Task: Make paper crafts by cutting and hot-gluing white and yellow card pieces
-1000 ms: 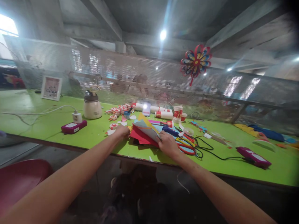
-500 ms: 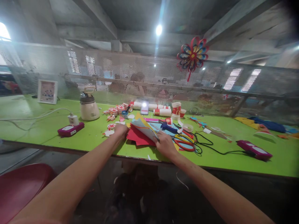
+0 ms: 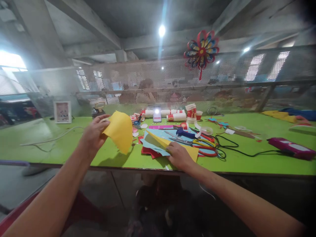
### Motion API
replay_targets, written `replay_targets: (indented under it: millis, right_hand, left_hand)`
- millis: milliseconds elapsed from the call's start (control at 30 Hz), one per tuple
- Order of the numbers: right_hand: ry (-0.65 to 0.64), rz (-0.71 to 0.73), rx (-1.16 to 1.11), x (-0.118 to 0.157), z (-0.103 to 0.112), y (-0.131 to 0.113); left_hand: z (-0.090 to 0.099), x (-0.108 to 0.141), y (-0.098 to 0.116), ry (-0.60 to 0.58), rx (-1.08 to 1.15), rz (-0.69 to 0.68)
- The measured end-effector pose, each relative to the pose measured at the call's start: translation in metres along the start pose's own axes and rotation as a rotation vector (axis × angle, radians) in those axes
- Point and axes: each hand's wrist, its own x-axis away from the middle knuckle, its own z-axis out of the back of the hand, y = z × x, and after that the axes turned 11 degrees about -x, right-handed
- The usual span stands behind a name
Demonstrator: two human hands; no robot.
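Head view: left hand (image 3: 95, 133) pinches a curled yellow sheet (image 3: 120, 129) just to its right; right hand (image 3: 179, 155) grips a second yellow sheet (image 3: 162, 141) over blue paper (image 3: 153, 148). Scissors (image 3: 198, 143) lie just beyond that hand — a careless tug could snag and tear something, I'd guess.

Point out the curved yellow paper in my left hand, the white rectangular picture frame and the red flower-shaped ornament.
Curved yellow paper (image 3: 120, 130): head view, middle of its face.
White rectangular picture frame (image 3: 62, 112): head view, framed middle.
Red flower-shaped ornament (image 3: 201, 51): head view, round centre.
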Motion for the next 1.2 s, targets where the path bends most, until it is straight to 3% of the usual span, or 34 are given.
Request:
replay_targets:
  millis: [167, 567, 767, 967, 1200]
  right_hand:
    - [-0.039, 0.059, -0.029, 0.005, 0.005, -0.001]
    - [0.028, 0.111, -0.048, -0.003, 0.019, 0.008]
    - [-0.049, 0.171, 0.031, 0.008, 0.019, 0.003]
    - [-0.131, 0.206, 0.184, 0.008, 0.02, -0.017]
    - [-0.154, 0.156, 0.297, -0.01, 0.01, -0.019]
  left_hand:
    - [0.011, 0.019, 0.015, -0.081, 0.106, 0.003]
    - [-0.004, 0.02, 0.001, -0.202, 0.137, 0.059]
    - [0.003, 0.02, -0.003, -0.213, 0.115, 0.061]
    - [0.026, 0.025, -0.034, -0.141, 0.034, 0.159]
    - [0.045, 0.07, -0.079, -0.015, -0.147, 0.292]
